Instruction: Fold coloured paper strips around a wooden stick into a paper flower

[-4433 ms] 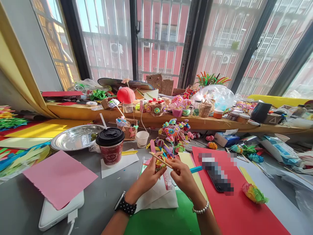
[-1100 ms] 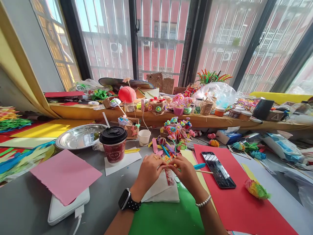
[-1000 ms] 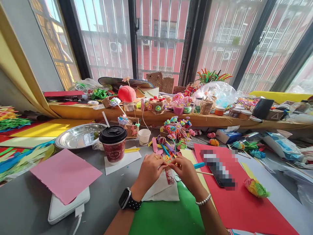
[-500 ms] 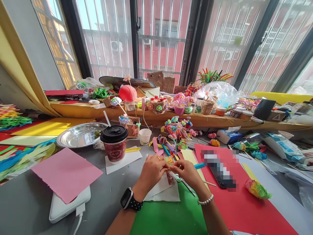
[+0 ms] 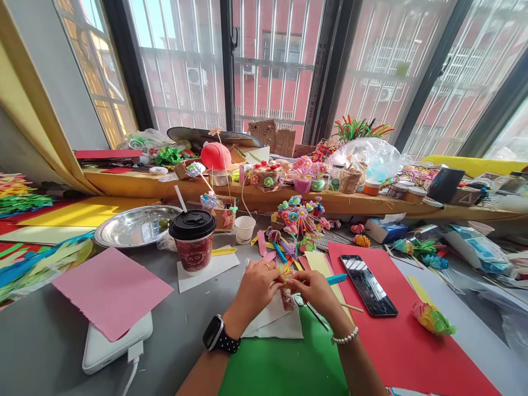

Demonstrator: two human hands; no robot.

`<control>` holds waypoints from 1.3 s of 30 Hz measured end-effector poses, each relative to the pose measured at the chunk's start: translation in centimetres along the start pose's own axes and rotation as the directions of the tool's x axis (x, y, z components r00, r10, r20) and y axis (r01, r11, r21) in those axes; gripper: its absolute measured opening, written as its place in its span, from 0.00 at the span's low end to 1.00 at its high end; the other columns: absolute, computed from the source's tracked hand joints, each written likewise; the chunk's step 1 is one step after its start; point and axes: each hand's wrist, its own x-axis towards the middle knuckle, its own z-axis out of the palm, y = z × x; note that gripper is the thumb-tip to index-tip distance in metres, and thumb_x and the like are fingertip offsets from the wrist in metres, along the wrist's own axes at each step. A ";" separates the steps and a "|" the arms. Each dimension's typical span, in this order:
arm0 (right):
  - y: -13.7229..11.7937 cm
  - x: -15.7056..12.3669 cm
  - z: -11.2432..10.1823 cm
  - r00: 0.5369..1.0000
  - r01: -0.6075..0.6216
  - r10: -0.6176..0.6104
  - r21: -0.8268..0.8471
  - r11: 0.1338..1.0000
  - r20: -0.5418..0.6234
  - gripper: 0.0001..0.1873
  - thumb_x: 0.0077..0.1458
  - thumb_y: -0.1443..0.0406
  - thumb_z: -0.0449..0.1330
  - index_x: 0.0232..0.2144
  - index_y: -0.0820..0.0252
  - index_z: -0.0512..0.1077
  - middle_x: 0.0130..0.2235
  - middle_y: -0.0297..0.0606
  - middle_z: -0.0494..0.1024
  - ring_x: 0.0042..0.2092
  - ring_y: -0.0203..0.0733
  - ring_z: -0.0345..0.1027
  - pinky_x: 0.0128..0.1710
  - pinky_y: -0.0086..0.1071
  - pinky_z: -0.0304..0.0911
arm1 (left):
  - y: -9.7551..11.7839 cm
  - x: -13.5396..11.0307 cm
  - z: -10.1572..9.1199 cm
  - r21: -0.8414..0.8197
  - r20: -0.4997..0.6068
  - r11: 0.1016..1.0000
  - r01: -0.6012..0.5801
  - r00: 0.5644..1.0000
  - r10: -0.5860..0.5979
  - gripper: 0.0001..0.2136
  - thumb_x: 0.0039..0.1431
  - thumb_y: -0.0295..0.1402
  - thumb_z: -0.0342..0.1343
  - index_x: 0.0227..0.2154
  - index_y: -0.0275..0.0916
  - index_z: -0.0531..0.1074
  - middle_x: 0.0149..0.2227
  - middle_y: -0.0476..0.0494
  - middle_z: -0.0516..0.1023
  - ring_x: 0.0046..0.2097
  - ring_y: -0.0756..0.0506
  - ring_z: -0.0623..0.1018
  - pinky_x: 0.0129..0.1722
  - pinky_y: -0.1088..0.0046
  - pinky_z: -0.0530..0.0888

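Observation:
My left hand (image 5: 256, 284), with a black watch on its wrist, and my right hand (image 5: 317, 290), with a pearl bracelet, meet fingertip to fingertip above the table. Between them they pinch a small multicoloured paper flower (image 5: 286, 270). A thin wooden stick (image 5: 351, 307) pokes out to the right from under my right hand. Just below the fingers lies a small red patterned strip (image 5: 286, 300) on white folded paper (image 5: 272, 325). Scissors (image 5: 315, 314) rest on the green sheet (image 5: 280, 363) beneath my right wrist.
A lidded coffee cup (image 5: 192, 242) stands to the left, near a metal tray (image 5: 132, 228). Pink paper (image 5: 111, 291) lies on a white device (image 5: 115, 347). To the right, the red sheet (image 5: 396, 346) carries a phone (image 5: 368, 285) and a paper ball (image 5: 433, 319). Paper flowers (image 5: 299, 214) crowd the back.
Earlier the stick was raised and pointed up-left across both hands. Now the hands are lower and closer together, and the stick trails right under my right hand.

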 end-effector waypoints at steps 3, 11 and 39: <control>-0.3 -0.2 -0.1 0.999 0.033 -0.035 -0.098 0.995 -0.020 0.15 0.46 0.57 0.56 0.22 0.63 0.73 0.20 0.34 0.72 0.16 0.29 0.56 0.16 0.24 0.50 | 0.0 0.0 0.1 -0.038 0.019 0.999 0.011 1.000 -0.011 0.04 0.50 0.31 0.52 0.26 0.40 0.71 0.30 0.47 0.74 0.36 0.45 0.70 0.36 0.68 0.58; -1.0 -0.7 -1.0 0.971 0.211 -0.235 -0.323 0.923 -0.039 0.10 0.48 0.60 0.56 0.22 0.60 0.72 0.23 0.32 0.73 0.24 0.33 0.61 0.23 0.25 0.53 | -0.9 0.1 -1.1 -0.510 -0.065 0.852 0.121 0.982 -0.178 0.09 0.48 0.39 0.53 0.26 0.39 0.71 0.30 0.46 0.73 0.35 0.47 0.70 0.36 0.72 0.63; -2.7 -1.5 0.4 0.753 0.522 -0.647 -0.493 0.696 -0.116 0.08 0.53 0.64 0.52 0.27 0.60 0.70 0.27 0.36 0.71 0.28 0.34 0.64 0.27 0.25 0.58 | 0.0 0.2 -0.7 -0.813 0.444 -0.524 0.254 0.852 -0.276 0.09 0.54 0.27 0.49 0.37 0.29 0.68 0.36 0.38 0.75 0.33 0.48 0.76 0.33 0.74 0.73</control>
